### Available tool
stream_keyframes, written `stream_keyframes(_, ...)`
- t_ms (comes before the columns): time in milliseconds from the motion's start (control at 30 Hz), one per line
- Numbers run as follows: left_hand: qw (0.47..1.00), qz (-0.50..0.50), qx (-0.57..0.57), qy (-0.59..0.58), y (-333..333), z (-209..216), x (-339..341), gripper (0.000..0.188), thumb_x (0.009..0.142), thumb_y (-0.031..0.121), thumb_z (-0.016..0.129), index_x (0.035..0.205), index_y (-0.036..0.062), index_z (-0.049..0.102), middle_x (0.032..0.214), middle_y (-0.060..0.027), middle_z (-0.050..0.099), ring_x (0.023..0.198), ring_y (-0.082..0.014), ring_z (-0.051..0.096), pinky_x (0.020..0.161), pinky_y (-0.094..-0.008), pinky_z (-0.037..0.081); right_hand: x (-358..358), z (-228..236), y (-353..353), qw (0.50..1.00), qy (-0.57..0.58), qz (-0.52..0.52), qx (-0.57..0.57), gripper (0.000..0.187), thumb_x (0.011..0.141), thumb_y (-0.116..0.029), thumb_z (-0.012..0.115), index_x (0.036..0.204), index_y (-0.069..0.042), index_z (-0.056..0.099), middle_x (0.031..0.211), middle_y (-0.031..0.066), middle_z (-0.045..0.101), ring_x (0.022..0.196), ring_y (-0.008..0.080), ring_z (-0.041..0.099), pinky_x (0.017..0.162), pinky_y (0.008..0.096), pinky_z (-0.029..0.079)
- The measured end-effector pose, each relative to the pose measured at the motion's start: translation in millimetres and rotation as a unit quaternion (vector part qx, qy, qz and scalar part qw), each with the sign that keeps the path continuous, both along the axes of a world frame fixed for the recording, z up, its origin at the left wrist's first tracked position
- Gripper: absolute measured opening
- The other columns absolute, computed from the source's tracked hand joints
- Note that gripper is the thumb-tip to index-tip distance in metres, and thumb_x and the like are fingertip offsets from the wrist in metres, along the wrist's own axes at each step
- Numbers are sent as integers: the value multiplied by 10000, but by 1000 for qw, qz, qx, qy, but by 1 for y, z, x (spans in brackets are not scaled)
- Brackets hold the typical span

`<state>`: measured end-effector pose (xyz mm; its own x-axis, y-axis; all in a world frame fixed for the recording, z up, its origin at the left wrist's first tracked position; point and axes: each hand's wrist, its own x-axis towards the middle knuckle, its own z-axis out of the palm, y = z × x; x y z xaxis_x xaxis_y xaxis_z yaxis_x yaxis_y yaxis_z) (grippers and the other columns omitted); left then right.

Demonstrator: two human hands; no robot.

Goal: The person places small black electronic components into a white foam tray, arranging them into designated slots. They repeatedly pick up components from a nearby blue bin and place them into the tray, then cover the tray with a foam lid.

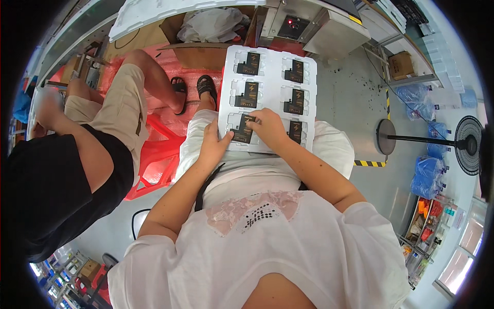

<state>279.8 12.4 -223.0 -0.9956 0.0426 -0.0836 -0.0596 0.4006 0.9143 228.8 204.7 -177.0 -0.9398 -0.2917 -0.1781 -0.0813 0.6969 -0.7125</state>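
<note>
A white molded plastic tray (pixel 269 98) lies across my lap, with several flat black L-shaped phone batteries in its recesses. Each battery carries a gold lightning mark. At the near left of the tray, both hands meet at one battery (pixel 241 130). My left hand (pixel 212 143) grips the tray's left edge, its thumb reaching onto the battery's lower left corner. Curled over the battery's upper right edge, the fingers of my right hand (pixel 268 129) pinch at it. Its palm partly covers the space towards another battery (pixel 295 131) at the near right.
At my left a person in a black shirt (pixel 67 180) sits by a red plastic stool (pixel 159 154). An open cardboard box (pixel 198 55) and a metal machine (pixel 296 26) stand ahead. To the right are a fan (pixel 467 144) and wrapped water bottles (pixel 428 175).
</note>
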Motion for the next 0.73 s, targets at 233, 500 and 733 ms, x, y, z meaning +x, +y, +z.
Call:
stream_keyframes(233,997,19,-76,-4,11,22,6,646,756,126,653,1297,-56,349,1172,-293,481,1150,-425,421,985,-450,347,5,23,7,970,237,38,21,448,749,-113,680,1183,-133,574,1146,145,496,1032,324,501,827,415,442)
stream_keyframes(500,992,27,-118,-40,13,32,4,689,744,176,689,1277,-87,341,1167,-324,463,1100,-450,460,960,-429,385,-51,28,1,947,313,55,44,412,796,-86,608,1201,-49,541,1237,140,509,1115,315,496,911,400,419)
stream_keyframes(733,992,0,-117,-41,0,18,0,796,708,249,742,1306,-76,329,1211,-279,467,1142,-418,443,978,-418,378,-101,-7,-17,921,258,142,257,536,809,-152,612,1315,-93,447,1371,134,413,1286,291,376,1013,532,313)
